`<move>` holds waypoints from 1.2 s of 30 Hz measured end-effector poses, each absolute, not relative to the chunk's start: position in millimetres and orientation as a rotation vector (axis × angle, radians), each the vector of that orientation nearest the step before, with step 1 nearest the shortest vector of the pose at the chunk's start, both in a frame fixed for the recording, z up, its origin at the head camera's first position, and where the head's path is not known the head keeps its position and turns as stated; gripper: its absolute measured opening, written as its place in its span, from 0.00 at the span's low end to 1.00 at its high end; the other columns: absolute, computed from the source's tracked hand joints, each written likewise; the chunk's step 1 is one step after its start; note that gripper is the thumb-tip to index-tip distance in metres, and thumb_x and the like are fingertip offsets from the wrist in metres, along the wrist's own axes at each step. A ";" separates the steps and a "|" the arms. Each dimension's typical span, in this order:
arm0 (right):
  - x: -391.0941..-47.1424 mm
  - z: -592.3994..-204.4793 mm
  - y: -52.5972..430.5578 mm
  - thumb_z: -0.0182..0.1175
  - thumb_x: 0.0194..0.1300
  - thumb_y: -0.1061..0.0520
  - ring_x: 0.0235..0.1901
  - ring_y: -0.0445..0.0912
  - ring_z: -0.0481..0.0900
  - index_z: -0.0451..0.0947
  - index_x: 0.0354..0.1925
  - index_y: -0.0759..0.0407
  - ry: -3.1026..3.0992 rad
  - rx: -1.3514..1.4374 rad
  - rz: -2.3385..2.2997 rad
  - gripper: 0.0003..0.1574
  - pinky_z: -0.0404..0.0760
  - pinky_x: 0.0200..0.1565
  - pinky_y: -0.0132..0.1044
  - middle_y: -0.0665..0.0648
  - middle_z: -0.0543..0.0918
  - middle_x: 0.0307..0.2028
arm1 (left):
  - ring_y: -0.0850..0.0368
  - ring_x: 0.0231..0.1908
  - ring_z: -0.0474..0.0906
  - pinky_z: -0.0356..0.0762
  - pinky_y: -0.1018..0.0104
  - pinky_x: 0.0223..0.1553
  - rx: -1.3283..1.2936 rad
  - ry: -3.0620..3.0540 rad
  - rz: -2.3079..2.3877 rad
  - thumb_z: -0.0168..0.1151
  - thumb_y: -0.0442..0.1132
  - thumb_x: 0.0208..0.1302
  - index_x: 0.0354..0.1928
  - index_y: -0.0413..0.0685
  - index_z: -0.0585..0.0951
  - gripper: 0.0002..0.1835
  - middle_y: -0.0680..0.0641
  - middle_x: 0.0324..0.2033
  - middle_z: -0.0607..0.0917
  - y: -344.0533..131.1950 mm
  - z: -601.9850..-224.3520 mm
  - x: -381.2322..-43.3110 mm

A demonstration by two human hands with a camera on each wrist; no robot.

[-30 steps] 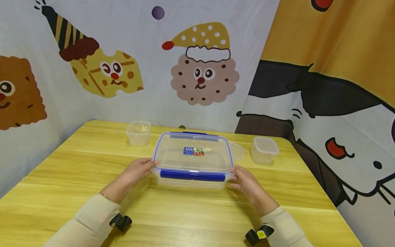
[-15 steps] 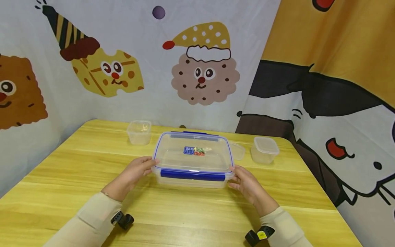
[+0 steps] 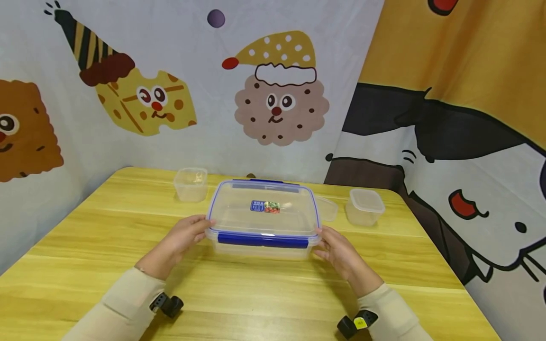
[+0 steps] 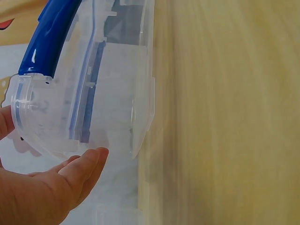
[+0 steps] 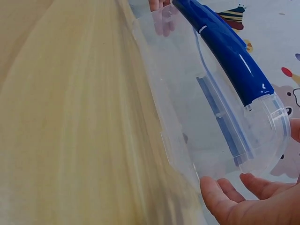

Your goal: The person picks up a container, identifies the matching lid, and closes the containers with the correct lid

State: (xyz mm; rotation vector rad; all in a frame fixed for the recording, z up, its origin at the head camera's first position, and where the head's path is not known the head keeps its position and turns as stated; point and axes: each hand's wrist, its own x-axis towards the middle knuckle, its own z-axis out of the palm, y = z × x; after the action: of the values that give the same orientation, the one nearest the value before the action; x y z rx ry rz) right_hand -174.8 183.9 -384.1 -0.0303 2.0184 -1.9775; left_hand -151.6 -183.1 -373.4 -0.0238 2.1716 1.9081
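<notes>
A clear plastic food container [image 3: 243, 218] with a blue-edged lid and blue latches lies before me in the head view. Its near latch [image 3: 262, 240] is folded down along the front, and a printed label [image 3: 264, 206] sits on the lid. My left hand [image 3: 177, 241] grips the near left corner, thumb on the lid's edge and fingers below the rim. At the near right corner my right hand [image 3: 343, 253] holds it the same way. Both wrist views show fingertips against the clear side wall [image 4: 117, 103] under the lid.
A small open clear tub [image 3: 190, 185] stands at the back left of the wooden table [image 3: 264, 298]. A lidded tub [image 3: 365, 207] stands at the back right. Between it and the container lies a clear lid [image 3: 327, 209], partly hidden. A cartoon curtain [image 3: 170, 151] hangs behind.
The food container has shifted slightly left and up in the head view, with both hands keeping their hold. The view itself has moved a little.
</notes>
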 end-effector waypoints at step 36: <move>-218.6 -366.6 167.4 0.46 0.76 0.46 0.58 0.47 0.71 0.61 0.67 0.67 2.030 -0.060 -1.949 0.33 0.70 0.63 0.48 0.46 0.78 0.47 | 0.56 0.56 0.72 0.58 0.57 0.70 -0.094 2.113 2.067 0.48 0.42 0.74 0.67 0.24 0.59 0.30 0.47 0.50 0.79 -191.0 -360.9 -189.4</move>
State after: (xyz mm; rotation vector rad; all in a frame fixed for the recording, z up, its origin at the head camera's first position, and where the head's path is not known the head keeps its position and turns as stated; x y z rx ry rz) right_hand -218.6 167.4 -366.6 -0.0602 2.0301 -1.9494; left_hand -189.4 -191.0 -360.9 -0.0936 2.1126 2.0669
